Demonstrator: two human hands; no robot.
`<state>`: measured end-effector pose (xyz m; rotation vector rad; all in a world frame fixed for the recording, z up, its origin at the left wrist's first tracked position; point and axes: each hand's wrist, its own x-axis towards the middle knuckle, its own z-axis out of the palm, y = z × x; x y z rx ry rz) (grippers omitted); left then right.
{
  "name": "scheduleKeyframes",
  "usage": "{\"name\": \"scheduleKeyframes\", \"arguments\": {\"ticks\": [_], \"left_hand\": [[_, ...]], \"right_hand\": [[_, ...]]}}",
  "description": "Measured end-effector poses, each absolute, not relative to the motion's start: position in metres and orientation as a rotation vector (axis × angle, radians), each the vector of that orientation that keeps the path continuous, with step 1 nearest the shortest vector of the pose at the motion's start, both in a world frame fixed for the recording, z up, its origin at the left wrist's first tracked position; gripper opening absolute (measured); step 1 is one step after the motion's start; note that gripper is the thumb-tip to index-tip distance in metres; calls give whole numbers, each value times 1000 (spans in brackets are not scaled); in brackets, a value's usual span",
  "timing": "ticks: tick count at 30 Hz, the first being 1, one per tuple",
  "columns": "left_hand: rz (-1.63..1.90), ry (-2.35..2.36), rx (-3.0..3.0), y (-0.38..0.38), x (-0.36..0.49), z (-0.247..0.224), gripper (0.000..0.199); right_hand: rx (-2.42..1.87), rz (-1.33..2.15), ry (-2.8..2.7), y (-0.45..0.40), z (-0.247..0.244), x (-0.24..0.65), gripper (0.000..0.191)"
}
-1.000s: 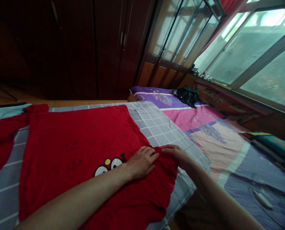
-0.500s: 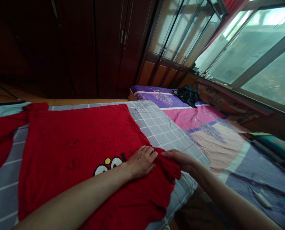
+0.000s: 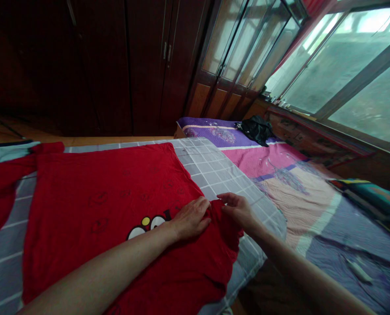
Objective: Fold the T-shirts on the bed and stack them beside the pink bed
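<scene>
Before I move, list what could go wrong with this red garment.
The red garment is bunched between the left hand and right hand, so creases might get pressed in there. Its rumpled end lies near the edge of the grey checked cloth and could slip over. A sideways pull might also shift the checked cloth beneath, rucking up the flatter part.

I see two hands, one left hand (image 3: 191, 218) and one right hand (image 3: 240, 212), and one big red shirt (image 3: 116, 183) with two white eyes (image 3: 156, 222) and one yellow dot (image 3: 145, 221). There is one gray cloth with white lines (image 3: 211, 164), one bed (image 3: 280, 183) and one black thing (image 3: 256, 130) on it. The dark closet (image 3: 103, 65) shows three shiny handles (image 3: 165, 50).
</scene>
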<state>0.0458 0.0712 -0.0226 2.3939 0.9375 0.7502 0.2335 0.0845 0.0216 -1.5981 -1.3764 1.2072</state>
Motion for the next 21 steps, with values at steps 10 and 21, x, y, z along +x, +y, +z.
{"name": "scheduleKeyframes", "arguments": {"ticks": [10, 21], "left_hand": [[708, 876, 2562, 68, 48, -24, 24], [713, 852, 2304, 77, 48, -31, 48]], "right_hand": [[-1891, 1621, -1482, 70, 28, 260, 39], [-1710, 994, -1943, 60, 21, 234, 19]]}}
